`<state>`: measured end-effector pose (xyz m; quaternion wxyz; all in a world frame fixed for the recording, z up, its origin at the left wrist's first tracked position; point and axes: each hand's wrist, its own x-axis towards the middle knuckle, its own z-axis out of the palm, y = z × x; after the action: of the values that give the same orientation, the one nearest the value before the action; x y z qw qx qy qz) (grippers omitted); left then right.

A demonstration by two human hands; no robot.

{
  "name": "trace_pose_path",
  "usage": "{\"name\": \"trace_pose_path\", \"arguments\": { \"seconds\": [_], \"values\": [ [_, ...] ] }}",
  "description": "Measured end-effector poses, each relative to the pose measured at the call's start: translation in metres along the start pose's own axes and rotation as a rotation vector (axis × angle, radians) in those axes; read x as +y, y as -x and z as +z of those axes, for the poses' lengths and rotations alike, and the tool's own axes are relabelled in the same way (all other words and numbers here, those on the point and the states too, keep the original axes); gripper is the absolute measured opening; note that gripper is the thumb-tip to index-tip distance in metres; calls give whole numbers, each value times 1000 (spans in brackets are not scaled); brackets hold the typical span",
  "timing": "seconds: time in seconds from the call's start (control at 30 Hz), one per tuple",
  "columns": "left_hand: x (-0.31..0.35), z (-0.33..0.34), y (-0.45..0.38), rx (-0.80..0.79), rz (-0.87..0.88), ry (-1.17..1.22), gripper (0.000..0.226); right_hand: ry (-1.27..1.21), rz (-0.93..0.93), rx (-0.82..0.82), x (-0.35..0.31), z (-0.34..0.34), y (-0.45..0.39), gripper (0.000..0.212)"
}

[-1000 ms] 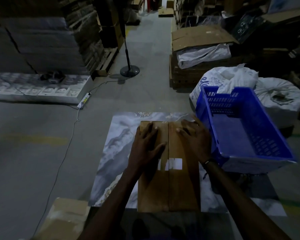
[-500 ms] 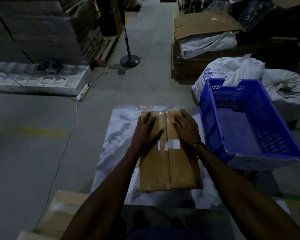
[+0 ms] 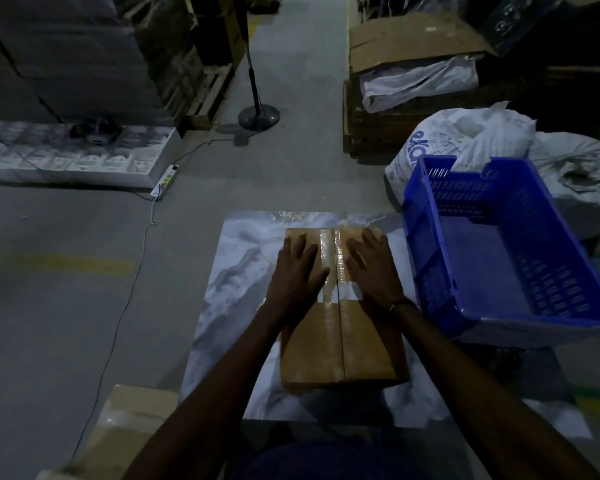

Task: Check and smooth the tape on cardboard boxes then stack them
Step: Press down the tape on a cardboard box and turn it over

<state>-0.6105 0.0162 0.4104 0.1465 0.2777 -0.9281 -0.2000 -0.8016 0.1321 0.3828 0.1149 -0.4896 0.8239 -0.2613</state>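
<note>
Both palms flat, fingers spread, gripping nothing: left hand (image 3: 297, 271) and right hand (image 3: 374, 268) pressing the cardboard box (image 3: 340, 327) either side of the tape (image 3: 336, 268). Box on marbled worktop (image 3: 232, 289), left of blue crate (image 3: 513, 244). Suggest sliding along seam, firm even pressure. White label (image 3: 343, 293) on box unreadable; sack (image 3: 465, 140) behind crate with partial blue lettering, illegible.
</note>
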Motion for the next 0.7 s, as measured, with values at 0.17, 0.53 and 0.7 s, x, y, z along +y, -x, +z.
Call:
{"name": "trace_pose_path", "arguments": {
  "seconds": [0.17,0.53,0.7],
  "values": [
    [19,3,46,-139,-13,2,65,-32,71,-97,-28,-18,60,47],
    [45,-13,49,-262,-118,35,51,-7,114,-181,-40,-26,86,49],
    [56,-14,76,-244,-148,30,47,43,86,-223,-47,-31,110,52]
  ]
}}
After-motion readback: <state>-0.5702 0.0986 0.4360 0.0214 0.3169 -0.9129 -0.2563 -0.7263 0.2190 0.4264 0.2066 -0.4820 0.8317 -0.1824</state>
